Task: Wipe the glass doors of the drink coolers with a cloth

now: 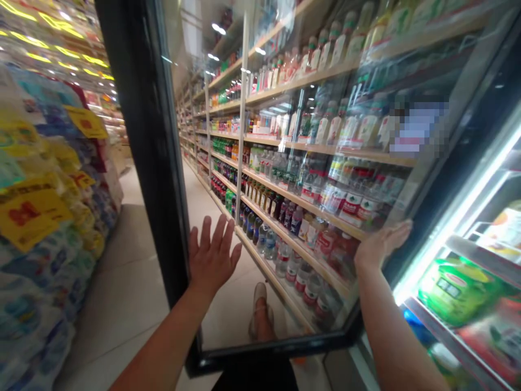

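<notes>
A glass cooler door [228, 355] with a black frame stands swung out in front of me. My left hand [214, 252] lies spread flat against the glass, near the frame's left edge, with nothing in it. On the right, my right hand [382, 243] is at the door's hinge-side edge, its fingers stretched toward the black frame. It appears to hold nothing; whether it presses on the glass is hard to tell. Through the pane a foot in a light shoe [260, 296] shows on the floor.
Right of the door, the lit cooler shelves [456, 334] hold a green package [456, 288] and other bagged goods. Beyond the glass run long wooden shelves [301, 146] of bottles. Stacked packs with a yellow sign [35, 212] line the left side of the tiled aisle [118, 293].
</notes>
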A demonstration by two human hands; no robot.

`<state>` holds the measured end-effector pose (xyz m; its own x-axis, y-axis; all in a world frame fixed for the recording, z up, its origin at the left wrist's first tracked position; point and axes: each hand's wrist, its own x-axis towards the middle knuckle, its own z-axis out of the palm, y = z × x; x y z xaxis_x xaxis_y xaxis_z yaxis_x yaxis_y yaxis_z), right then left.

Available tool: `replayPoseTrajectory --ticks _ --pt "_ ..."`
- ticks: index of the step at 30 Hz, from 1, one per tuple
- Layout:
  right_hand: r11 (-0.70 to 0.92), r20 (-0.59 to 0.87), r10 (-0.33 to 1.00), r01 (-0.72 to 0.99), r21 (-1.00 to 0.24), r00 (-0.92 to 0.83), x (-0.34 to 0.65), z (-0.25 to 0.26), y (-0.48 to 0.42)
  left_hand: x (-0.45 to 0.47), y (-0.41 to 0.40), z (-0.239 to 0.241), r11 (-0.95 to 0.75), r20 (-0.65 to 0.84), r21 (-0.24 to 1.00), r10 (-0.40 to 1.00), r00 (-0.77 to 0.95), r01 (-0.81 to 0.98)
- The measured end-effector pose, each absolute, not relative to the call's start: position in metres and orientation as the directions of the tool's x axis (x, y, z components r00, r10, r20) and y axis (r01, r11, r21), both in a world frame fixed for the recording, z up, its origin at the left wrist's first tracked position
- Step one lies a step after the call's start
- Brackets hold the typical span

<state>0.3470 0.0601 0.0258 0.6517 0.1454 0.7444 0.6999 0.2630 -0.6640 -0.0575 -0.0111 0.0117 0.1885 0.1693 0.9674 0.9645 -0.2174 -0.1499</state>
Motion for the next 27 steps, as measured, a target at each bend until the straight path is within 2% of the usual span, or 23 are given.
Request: replayPoseTrajectory --ticks 2,6,8,10,14,17,24,27 --pt "0.271 0.776 0.123 0.732 -0.626 0.618 0.333 0.063 0.061 -0.057 -0.011 0.012 -0.223 0.968 -0.145 0.172 0.185 0.964" --pt "0.317 0.937 0.145 0.883 -0.348 0.317 0.259 0.116 0.046 -0.056 -0.012 0.013 -0.187 0.964 -0.173 0.171 0.206 0.967" --pt "0.296 0.969 0.177 0.929 -0.220 0.173 0.213 0.102 0.033 -0.056 -0.013 0.014 -0.179 0.963 -0.173 0.174 0.205 0.968" --pt "0.313 0.982 0.189 0.948 -0.047 -0.013 0.176 0.065 0.019 -0.056 -0.012 0.014 -0.172 0.964 -0.173 0.174 0.203 0.970" --pt "0.410 0.930 0.175 0.882 0.231 -0.325 0.144 -0.005 0.004 -0.058 -0.010 0.013 -0.168 0.962 -0.192 0.165 0.220 0.967" --pt "0.449 0.904 0.170 0.848 0.282 -0.391 0.139 -0.003 0.002 -0.059 -0.009 0.013 -0.171 0.962 -0.196 0.156 0.223 0.966" --pt "0.427 0.931 0.196 0.882 0.202 -0.308 0.106 0.036 -0.002 -0.056 -0.011 0.014 -0.177 0.966 -0.173 0.163 0.202 0.969" --pt "0.458 0.919 0.184 0.858 0.234 -0.348 0.098 0.050 -0.003 -0.057 -0.011 0.013 -0.189 0.966 -0.171 0.161 0.202 0.967"
